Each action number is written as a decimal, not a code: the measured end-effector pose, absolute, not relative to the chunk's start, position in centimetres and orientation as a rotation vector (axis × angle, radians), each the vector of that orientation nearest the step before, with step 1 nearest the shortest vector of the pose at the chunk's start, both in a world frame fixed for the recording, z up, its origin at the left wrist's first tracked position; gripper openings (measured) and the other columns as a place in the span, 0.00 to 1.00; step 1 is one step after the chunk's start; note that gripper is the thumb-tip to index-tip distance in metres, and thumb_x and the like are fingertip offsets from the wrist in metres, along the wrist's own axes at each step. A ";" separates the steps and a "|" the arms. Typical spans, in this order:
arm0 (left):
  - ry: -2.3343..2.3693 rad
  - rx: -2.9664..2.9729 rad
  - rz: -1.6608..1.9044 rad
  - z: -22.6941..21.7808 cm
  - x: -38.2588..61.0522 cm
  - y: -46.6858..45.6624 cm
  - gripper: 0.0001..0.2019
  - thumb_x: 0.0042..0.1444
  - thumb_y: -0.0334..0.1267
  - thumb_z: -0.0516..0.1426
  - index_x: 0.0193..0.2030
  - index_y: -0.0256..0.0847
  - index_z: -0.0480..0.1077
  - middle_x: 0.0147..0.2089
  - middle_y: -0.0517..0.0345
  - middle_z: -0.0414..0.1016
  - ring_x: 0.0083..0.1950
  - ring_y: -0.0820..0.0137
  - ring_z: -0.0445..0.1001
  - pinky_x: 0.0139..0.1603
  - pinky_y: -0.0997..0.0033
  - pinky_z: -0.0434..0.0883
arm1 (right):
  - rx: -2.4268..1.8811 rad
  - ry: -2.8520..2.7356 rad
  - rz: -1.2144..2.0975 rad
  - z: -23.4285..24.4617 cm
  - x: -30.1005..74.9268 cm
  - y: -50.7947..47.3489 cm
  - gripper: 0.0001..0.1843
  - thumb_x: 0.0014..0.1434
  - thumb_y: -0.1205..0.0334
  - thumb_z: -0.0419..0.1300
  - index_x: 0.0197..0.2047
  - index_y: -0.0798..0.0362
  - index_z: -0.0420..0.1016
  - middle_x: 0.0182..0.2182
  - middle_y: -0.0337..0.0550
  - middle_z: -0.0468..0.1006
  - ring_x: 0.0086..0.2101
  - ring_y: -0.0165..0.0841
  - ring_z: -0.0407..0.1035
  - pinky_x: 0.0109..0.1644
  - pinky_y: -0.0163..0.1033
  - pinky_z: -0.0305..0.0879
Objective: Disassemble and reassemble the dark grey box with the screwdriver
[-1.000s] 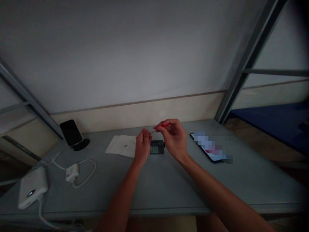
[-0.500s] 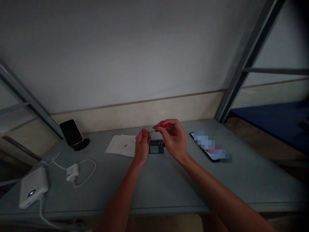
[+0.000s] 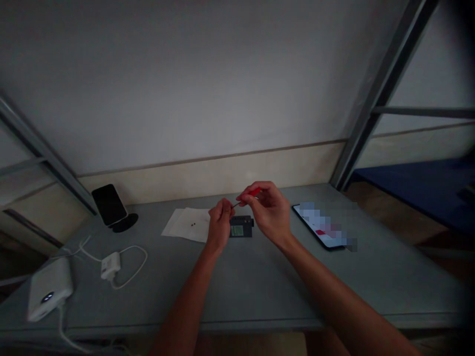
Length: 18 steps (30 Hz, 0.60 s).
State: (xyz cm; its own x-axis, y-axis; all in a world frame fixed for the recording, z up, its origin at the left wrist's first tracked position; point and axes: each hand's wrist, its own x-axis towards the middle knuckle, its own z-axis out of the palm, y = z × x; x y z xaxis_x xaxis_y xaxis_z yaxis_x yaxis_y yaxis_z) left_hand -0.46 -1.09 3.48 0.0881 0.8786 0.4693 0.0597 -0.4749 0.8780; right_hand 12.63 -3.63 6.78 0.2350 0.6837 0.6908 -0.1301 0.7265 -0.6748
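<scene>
My right hand (image 3: 267, 210) is closed round the red handle of a screwdriver (image 3: 255, 192), whose thin metal shaft points left. At the shaft's tip, my left hand (image 3: 220, 222) is pinched shut; whether it grips the tip or a small part there, I cannot make out. Below and behind the hands a small dark box (image 3: 242, 227) with a greenish label lies on the table, partly covered by my left hand. Left of that hand, white paper sheets (image 3: 181, 225) carry a couple of tiny dark pieces (image 3: 193, 224), too small to name.
On the grey table (image 3: 256, 287), a phone with a lit screen (image 3: 319, 227) lies at the right. A dark-screened device (image 3: 109, 205) leans on a round stand at the left. Nearer are a white adapter with a cable (image 3: 110, 265) and a white power bank (image 3: 51, 288). Metal posts (image 3: 371, 118) flank the table.
Both hands stay together at the screwdriver tip. The shaft has tilted slightly, and my left hand has shifted a little to the right. The view has moved very slightly.
</scene>
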 end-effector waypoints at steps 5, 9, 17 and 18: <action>0.960 1.699 1.464 3.5 -0.5 -1.1 0.27 0.65 0.63 0.47 0.28 0.41 0.59 0.25 0.63 0.57 0.28 0.72 0.57 0.32 0.69 0.56 | -0.575 -1.210 0.565 6.8 12.8 -3.5 0.08 0.59 0.61 0.66 0.41 0.49 0.72 0.33 0.37 0.78 0.32 0.31 0.76 0.38 0.40 0.77; 0.970 1.678 1.464 3.5 -0.4 -1.1 0.27 0.65 0.64 0.47 0.29 0.41 0.59 0.25 0.63 0.57 0.28 0.72 0.57 0.32 0.69 0.56 | -0.588 -1.215 0.565 6.8 12.9 -3.5 0.08 0.60 0.61 0.66 0.42 0.49 0.72 0.33 0.37 0.78 0.32 0.32 0.77 0.37 0.40 0.77; 0.975 1.697 1.469 3.5 -0.4 -1.2 0.27 0.65 0.63 0.47 0.28 0.41 0.60 0.25 0.63 0.58 0.28 0.72 0.58 0.33 0.69 0.57 | -0.576 -1.217 0.576 6.8 12.8 -3.5 0.09 0.60 0.60 0.66 0.42 0.49 0.72 0.33 0.38 0.78 0.32 0.32 0.77 0.38 0.41 0.78; 0.973 1.701 1.467 3.6 -0.3 -1.2 0.27 0.65 0.64 0.46 0.28 0.41 0.60 0.25 0.63 0.58 0.28 0.72 0.58 0.33 0.69 0.57 | -0.576 -1.218 0.577 6.7 12.8 -3.5 0.09 0.60 0.60 0.66 0.42 0.49 0.72 0.33 0.38 0.78 0.32 0.32 0.77 0.38 0.42 0.79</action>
State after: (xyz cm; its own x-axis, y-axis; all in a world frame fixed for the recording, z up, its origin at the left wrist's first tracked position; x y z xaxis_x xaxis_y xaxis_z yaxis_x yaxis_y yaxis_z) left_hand -0.35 -1.20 3.61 0.0850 0.8716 0.4828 0.1059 -0.4897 0.8654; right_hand 12.77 -3.50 6.71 0.2436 0.6836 0.6880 -0.0996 0.7233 -0.6834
